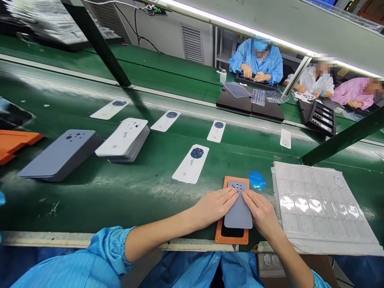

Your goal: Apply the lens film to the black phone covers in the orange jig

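A grey phone back panel (238, 212) with several camera holes at its top lies over an orange frame (219, 239), whose dark middle shows below the panel's lower edge. My left hand (213, 206) holds the panel's left side, fingertips on its face just under the holes. From the right, my right hand (262, 210) grips the opposite edge, with its fingertips close to the left ones. Both thumbs are mostly hidden. A round blue film piece (257, 181) rests on the green bench beside the frame's top right corner.
Left are a stack of grey panels (60, 154), a stack of white panels (123, 138) and an orange piece (18, 142). Several white panels, one nearby (190, 164), lie across the bench. A clear blister tray (321, 208) sits right, below a slanted post (345, 136). Co-workers sit opposite.
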{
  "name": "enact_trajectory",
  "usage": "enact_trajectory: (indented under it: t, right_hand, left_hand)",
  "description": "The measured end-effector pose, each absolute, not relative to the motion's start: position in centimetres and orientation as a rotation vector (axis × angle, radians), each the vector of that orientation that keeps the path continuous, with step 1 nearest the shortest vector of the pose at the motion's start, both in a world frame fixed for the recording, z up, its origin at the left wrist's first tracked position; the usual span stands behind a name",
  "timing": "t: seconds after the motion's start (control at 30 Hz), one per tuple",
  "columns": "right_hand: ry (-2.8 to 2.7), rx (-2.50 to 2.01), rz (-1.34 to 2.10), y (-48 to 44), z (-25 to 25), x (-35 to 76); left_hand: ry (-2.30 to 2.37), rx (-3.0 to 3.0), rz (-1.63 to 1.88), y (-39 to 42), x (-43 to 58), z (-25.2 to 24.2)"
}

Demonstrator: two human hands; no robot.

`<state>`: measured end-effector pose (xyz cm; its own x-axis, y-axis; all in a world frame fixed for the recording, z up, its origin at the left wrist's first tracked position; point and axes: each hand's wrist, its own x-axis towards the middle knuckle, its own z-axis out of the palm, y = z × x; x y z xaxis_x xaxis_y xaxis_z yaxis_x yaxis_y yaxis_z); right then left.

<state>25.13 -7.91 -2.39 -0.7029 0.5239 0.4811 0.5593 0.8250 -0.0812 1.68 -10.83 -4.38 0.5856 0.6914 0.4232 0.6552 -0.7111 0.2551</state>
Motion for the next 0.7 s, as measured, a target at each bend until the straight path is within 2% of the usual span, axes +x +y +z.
enact_trajectory:
  t: [0.2, 0.7]
  right_hand:
    - [-2.568, -0.787, -0.126, -7.7, -3.4, 25.5]
    - [-2.833, -0.753, -0.365, -7.4, -4.0, 24.7]
  left_hand:
    - [1.211, 2.959, 0.627, -10.6, 1.3, -4.2]
    - [1.227, 2.884, 0.274, -10.6, 0.6, -4.0]
